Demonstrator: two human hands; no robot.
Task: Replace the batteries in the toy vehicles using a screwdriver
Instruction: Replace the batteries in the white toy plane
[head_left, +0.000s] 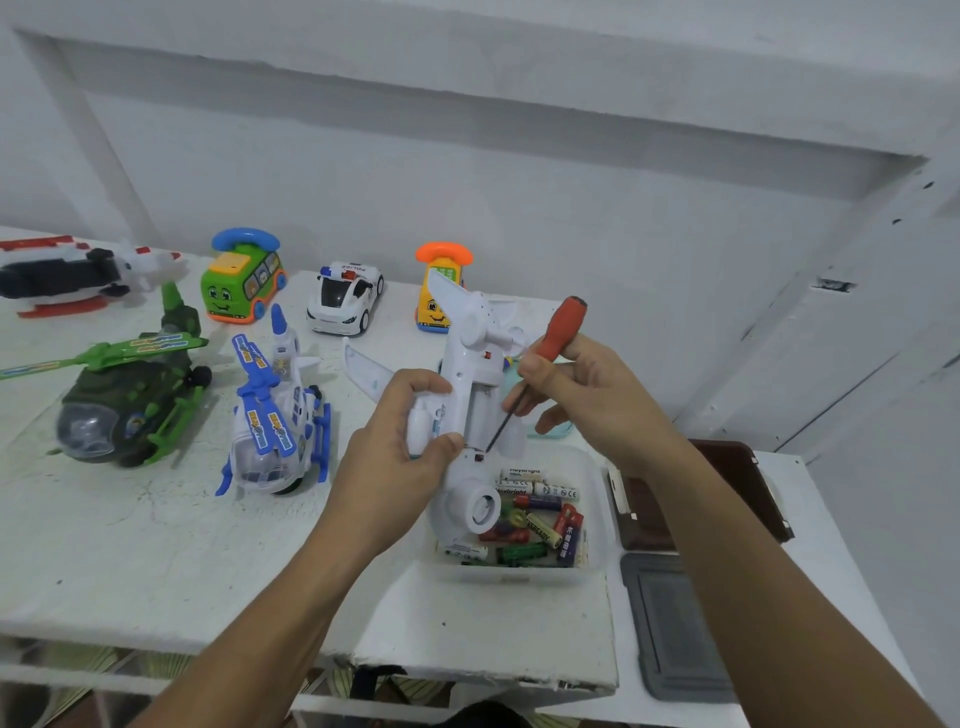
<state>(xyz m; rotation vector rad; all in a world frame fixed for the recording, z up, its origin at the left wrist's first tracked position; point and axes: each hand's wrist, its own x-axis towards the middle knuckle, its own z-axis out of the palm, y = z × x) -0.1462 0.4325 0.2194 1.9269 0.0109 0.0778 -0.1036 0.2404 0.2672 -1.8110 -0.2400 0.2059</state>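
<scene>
**Screwdriver tip at the belly of a white toy plane**

The left hand (400, 441) grips a white toy airplane (470, 332) by its body, thumb and fingers curled round it. The plane is turned belly-up and held above the desk (130, 561), its nose pointing down toward the person and its tail away. The right hand (587, 395) pinches a screwdriver (558, 338) by its red handle. The dark shaft slants down and left, and its tip sits at the lower end of the battery compartment (480, 410) on the plane's underside. Whether the cover is on, I cannot tell.

Just below the plane's nose stands a clear plastic container (597, 499) holding loose batteries (540, 525) of mixed colours. To its right lie a brown case (727, 483) and a grey tray (675, 639).

Other toys stand on the desk to the left: a green helicopter (124, 410), a blue-and-white helicopter (275, 431), a green bus (241, 283), a white police car (343, 304), and a yellow vehicle with an orange handle (439, 291) partly behind the plane. A red, white and black toy (78, 278) sits at the far left edge.
</scene>
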